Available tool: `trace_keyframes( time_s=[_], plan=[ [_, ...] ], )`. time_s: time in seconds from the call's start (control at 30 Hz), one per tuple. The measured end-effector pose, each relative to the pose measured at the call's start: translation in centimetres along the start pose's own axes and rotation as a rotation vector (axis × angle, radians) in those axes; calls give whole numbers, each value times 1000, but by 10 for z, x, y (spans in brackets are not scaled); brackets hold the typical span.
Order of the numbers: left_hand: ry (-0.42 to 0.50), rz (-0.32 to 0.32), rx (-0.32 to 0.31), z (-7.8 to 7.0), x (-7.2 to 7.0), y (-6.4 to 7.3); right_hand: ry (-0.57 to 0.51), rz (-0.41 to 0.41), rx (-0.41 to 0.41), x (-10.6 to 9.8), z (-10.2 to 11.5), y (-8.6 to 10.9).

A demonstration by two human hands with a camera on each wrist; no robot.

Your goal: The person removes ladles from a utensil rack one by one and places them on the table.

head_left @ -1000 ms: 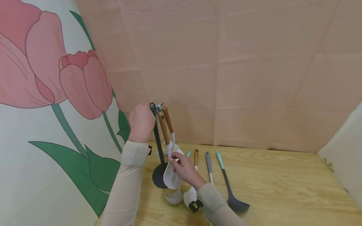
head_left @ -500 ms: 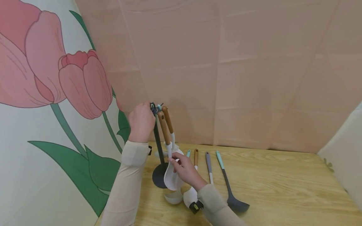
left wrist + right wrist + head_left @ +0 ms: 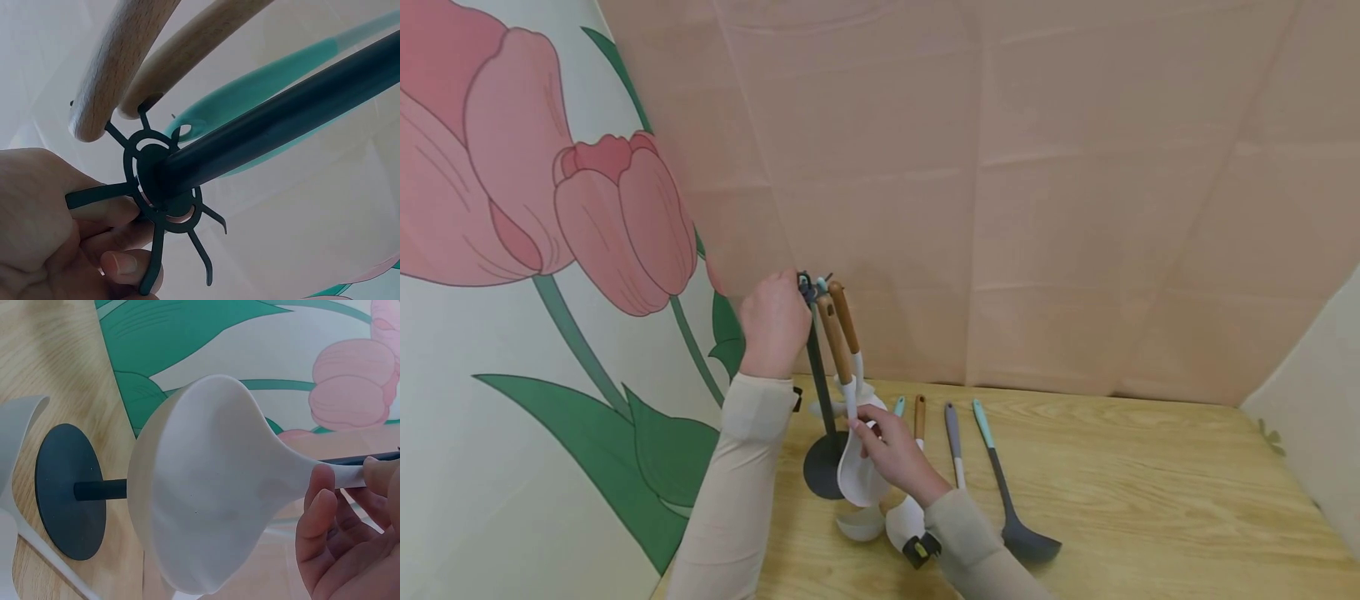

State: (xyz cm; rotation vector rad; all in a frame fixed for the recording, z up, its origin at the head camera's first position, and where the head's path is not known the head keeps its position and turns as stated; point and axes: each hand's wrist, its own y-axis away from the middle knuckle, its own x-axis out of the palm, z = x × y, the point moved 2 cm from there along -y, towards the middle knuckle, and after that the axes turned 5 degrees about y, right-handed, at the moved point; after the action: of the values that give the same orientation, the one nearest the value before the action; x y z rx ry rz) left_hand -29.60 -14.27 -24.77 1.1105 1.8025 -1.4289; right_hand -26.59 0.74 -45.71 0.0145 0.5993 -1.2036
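Observation:
A dark utensil rack [image 3: 816,362] stands upright on a round base, with several hooks radiating from its top. My left hand [image 3: 775,325] holds the rack's top; in the left wrist view its fingers [image 3: 125,265] curl behind the hook ring [image 3: 130,169]. Two wooden handles [image 3: 122,62] and a mint handle [image 3: 262,78] hang from the hooks. My right hand [image 3: 895,450] pinches the white neck of a wooden-handled ladle [image 3: 861,479]. The ladle's wide white bowl [image 3: 209,487] faces the right wrist camera, in front of the rack's pole. Behind it, other hanging heads are partly hidden.
On the wooden table [image 3: 1150,483], right of the rack, lie a dark turner [image 3: 1022,533] with a mint handle, a purple-handled utensil [image 3: 953,429] and a white ladle [image 3: 861,523]. A tulip-painted wall [image 3: 625,350] rises close on the left, a pinkish backdrop [image 3: 1075,250] behind.
The white ladle's bowl has shifted slightly to the right and down with my right hand. My left hand stays at the rack's top.

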Motion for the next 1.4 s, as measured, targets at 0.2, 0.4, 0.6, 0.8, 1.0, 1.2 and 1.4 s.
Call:
trace_keyframes(
  time_s=[0.2, 0.4, 0.6, 0.8, 1.0, 1.2, 1.4],
  plan=[
    [1, 3, -6, -1, 0, 0, -2, 2, 2, -1, -1, 0],
    [-2, 0, -7, -1, -1, 0, -7, 12, 28, -1, -1, 1],
    [0, -4, -4, 1, -1, 1, -3, -2, 26, 0, 1, 1],
    [0, 2, -10, 2, -1, 0, 1, -24, 6, 1, 4, 2],
    [-1, 3, -11, 2, -2, 0, 3, -31, 12, -1, 4, 3],
    [-3, 5, -12, 1, -1, 0, -10, -37, 5, -3, 5, 5],
    [-3, 11, -19, 0, -1, 0, -10, -40, -3, -5, 4, 6]
  ],
)
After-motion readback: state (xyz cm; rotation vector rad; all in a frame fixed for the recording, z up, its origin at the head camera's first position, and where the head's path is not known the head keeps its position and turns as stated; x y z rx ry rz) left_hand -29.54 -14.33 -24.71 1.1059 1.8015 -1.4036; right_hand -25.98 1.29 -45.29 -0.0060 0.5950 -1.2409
